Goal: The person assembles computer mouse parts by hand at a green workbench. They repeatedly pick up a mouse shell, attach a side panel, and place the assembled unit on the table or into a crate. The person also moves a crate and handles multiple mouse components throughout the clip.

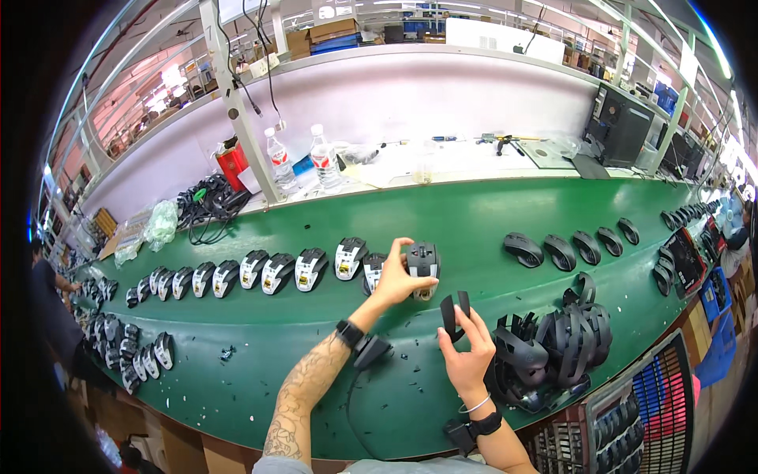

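My left hand (pixel 395 278) is curled round the sides of a computer mouse (pixel 424 261) without its top cover, which rests on the green bench, its thumb along the near edge. Pinched in my right hand (pixel 467 347), just nearer to me and to the right, is a black curved mouse cover (pixel 455 313). It is held up, apart from the mouse. Partly behind my left hand is another open mouse (pixel 373 271). A row of open mice with white sides (pixel 311 269) runs off to the left. Beside my right hand lies a heap of black mouse covers (pixel 557 344).
Black-topped mice (pixel 559 251) stand in a row at right. More mice (pixel 118 340) crowd the left end, near a person. Small black bits dot the green bench (pixel 316 371). Bottles (pixel 324 158) and a computer tower (pixel 617 125) stand along the back. A crate (pixel 632 411) sits at the lower right.
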### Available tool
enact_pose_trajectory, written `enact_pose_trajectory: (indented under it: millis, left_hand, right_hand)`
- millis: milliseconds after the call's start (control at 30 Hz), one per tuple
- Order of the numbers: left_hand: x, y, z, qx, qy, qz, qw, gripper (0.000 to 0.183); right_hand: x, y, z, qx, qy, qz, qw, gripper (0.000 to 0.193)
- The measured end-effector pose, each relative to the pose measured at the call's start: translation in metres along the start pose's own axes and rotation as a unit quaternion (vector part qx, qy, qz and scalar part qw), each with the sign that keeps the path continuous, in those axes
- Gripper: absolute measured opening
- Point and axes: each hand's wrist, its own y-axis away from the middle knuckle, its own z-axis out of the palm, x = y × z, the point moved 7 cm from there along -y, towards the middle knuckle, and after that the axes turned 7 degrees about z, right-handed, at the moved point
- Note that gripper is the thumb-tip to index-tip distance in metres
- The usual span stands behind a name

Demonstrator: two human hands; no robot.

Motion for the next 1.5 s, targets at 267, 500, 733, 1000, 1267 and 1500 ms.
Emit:
enact_pose_trajectory:
  millis: [267,500,733,1000,1267,1500]
  left_hand:
    - [0.013,0.089,-0.015,0.076,0.259,-0.166,0.948,0.047]
    - [0.016,0.122,0.003,0.057,0.427,-0.185,0.883,0.035]
    - [0.03,0.128,0.011,0.034,0.308,-0.093,0.946,0.049]
    - [0.047,0.124,-0.003,0.104,0.291,-0.064,0.949,0.065]
    - [0.054,0.125,-0.008,0.127,0.397,-0.099,0.904,0.06]
    - [0.048,0.127,-0.003,0.127,0.388,-0.124,0.905,0.051]
  right_hand:
    - [-0.008,0.011,0.016,-0.061,-0.121,0.078,0.988,0.067]
    - [-0.032,0.019,0.027,-0.066,-0.027,-0.047,0.996,0.062]
    - [-0.023,0.017,0.028,-0.071,-0.045,-0.017,0.996,0.06]
    - [-0.029,0.014,0.03,-0.087,0.025,-0.02,0.996,0.054]
    - [0.041,0.039,0.068,-0.208,-0.486,0.334,0.78,0.024]
    - [0.047,0.037,0.063,-0.173,-0.464,0.321,0.807,0.026]
